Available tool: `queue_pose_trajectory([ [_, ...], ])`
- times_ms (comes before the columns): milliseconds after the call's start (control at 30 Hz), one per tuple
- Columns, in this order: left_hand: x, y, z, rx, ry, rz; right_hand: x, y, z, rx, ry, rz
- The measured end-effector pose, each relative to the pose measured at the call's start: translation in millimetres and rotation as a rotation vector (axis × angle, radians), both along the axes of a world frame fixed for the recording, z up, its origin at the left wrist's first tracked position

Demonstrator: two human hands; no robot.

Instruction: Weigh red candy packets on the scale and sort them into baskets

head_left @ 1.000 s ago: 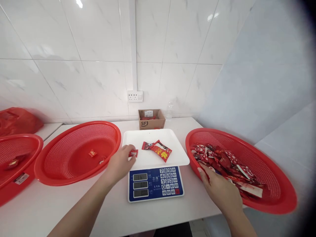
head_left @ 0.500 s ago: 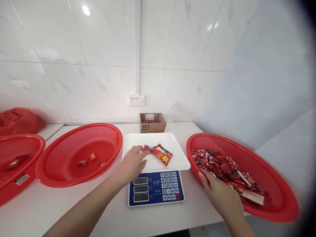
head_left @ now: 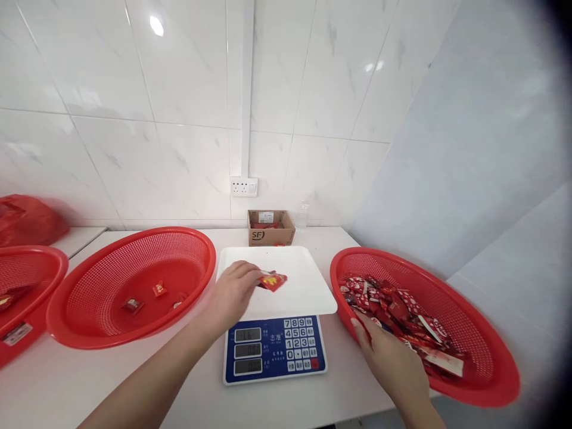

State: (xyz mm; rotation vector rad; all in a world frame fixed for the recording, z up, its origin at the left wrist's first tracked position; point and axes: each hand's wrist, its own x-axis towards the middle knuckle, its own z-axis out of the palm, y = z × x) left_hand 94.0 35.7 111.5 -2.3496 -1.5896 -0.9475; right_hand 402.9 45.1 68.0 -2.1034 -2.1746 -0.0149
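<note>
My left hand [head_left: 232, 292] is over the white tray [head_left: 308, 286] of the blue digital scale [head_left: 274, 351]. Its fingers pinch red snack packets [head_left: 273, 280] just above the tray. My right hand [head_left: 391, 360] rests on the near rim of the right red basket [head_left: 482, 381], fingers curled at the edge of a pile of red packets [head_left: 397, 310]. Whether it holds one is hidden. The middle red basket [head_left: 89, 322] to the left of the scale holds three small red packets [head_left: 134, 305].
A third red basket [head_left: 27, 268] sits at the far left with a red plastic bag [head_left: 27, 217] behind it. A small cardboard box [head_left: 270, 227] and a clear bottle [head_left: 302, 217] stand against the tiled wall under a socket [head_left: 243, 187]. A grey partition rises on the right.
My left hand dropped a small packet into the middle basket, returned to the scale tray and gathered up the packets lying there. My right hand stayed at the right basket's rim.
</note>
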Motion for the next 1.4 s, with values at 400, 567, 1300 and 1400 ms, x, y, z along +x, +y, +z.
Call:
queue_pose_trajectory([
  [400,-102,-95,-52.5,0.373,-0.010,0.484,10,11,-8.0,0.001,0.149,0.003],
  [567,-77,-113,-99.3,0.391,-0.083,0.207,-43,22,18.4,0.114,0.268,0.295],
  [1300,-67,-101,-127.8,-0.025,-0.537,0.224,-231,51,48.0,-0.121,0.393,0.786],
  [1400,-69,-100,-127.4,-0.052,-0.546,0.232,-266,36,51.7,-0.179,0.624,0.901],
])
